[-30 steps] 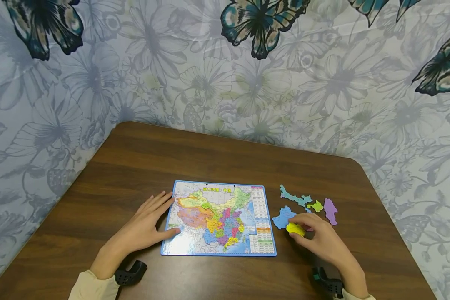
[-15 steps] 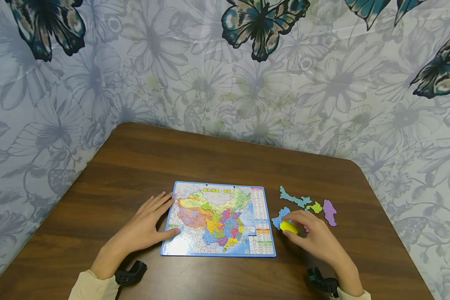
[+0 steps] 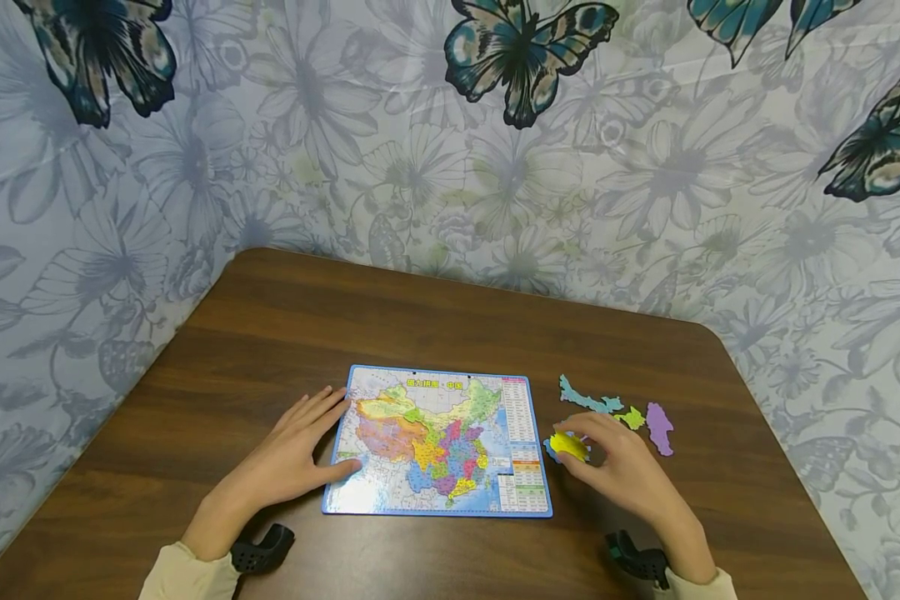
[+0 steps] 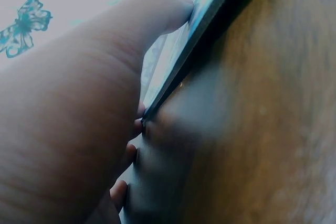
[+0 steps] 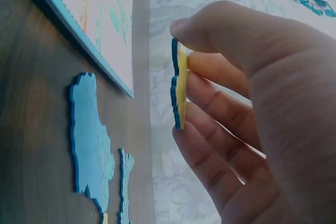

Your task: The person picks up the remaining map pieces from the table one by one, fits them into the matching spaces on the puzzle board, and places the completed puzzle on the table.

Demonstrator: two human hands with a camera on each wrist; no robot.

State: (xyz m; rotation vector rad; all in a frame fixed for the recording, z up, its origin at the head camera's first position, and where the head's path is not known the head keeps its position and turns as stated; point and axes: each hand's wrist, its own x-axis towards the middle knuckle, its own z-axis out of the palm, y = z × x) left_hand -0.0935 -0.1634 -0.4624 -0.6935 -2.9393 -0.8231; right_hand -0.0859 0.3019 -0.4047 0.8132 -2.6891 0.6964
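The map puzzle board [image 3: 378, 493], blue-edged with a coloured map of China, lies flat on the table. At its left edge rests my left hand [image 3: 281, 458], fingers extended and thumb over the board's surface; the left wrist view shows the thumb [image 4: 163, 11] on top by the edge. My right hand [image 3: 626, 458] pinches a yellow puzzle piece [image 3: 567, 447] between thumb and fingers, just right of the board. In the right wrist view this yellow piece is held edge-on, above the table. A blue puzzle piece [image 5: 90, 135] lies below it, mostly covered in the head view.
Beyond my right hand lie a long teal puzzle piece [image 3: 588, 402], a yellow-green piece [image 3: 633, 418] and a purple piece [image 3: 660, 429]. The brown wooden table [image 3: 450, 317] reaches back to a wall covering [image 3: 307, 167] printed with flowers and butterflies.
My right hand has moved left with the yellow piece, which now overlaps the blue piece beside the board. The left hand stays at the board's left edge.
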